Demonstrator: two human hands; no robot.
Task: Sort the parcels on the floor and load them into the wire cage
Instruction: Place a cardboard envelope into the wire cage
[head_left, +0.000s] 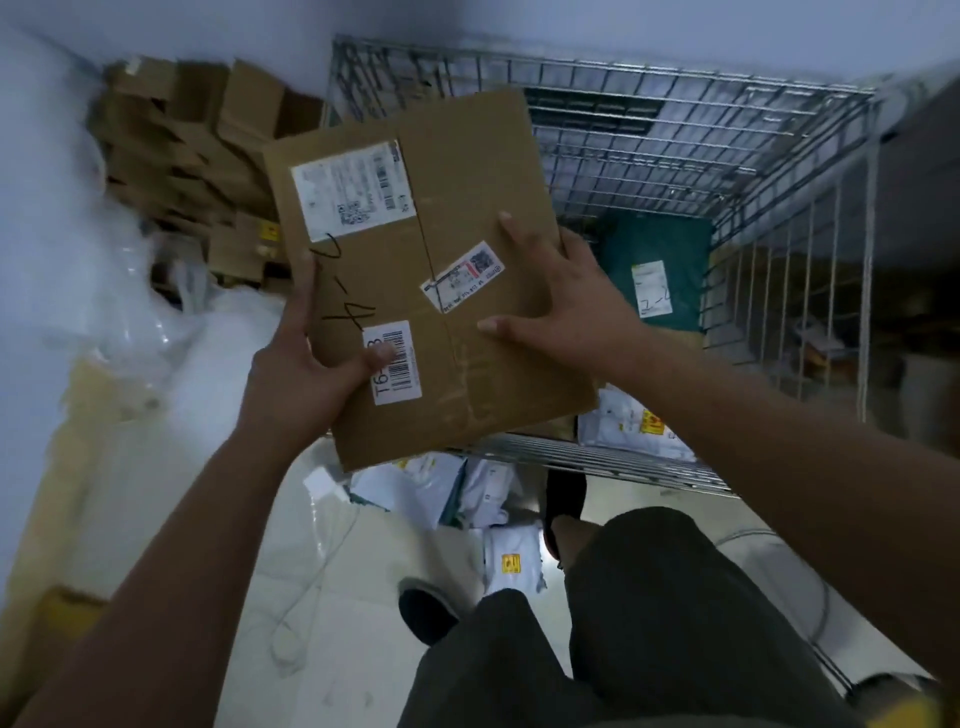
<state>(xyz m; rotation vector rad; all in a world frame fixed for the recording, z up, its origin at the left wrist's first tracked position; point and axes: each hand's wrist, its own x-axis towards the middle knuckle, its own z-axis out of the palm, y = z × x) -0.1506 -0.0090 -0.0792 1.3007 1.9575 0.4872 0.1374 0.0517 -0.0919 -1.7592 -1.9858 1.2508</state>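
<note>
I hold a flat brown cardboard parcel (457, 218) with three labels and "2-4" handwritten on it, raised over the near rim of the wire cage (727, 156). My left hand (306, 364) grips its left edge, thumb on the barcode label. My right hand (566, 306) holds the right edge, with thumb and a finger lying on the top face. Inside the cage lies a dark green parcel (654, 275) with a white label, and a white bag (634, 426) near the front.
Several white mailer bags (462, 499) lie on the pale floor by my feet. A heap of brown cartons (197, 150) sits at the back left, with clear plastic wrap (171, 332) in front of it. A grey surface stands right of the cage.
</note>
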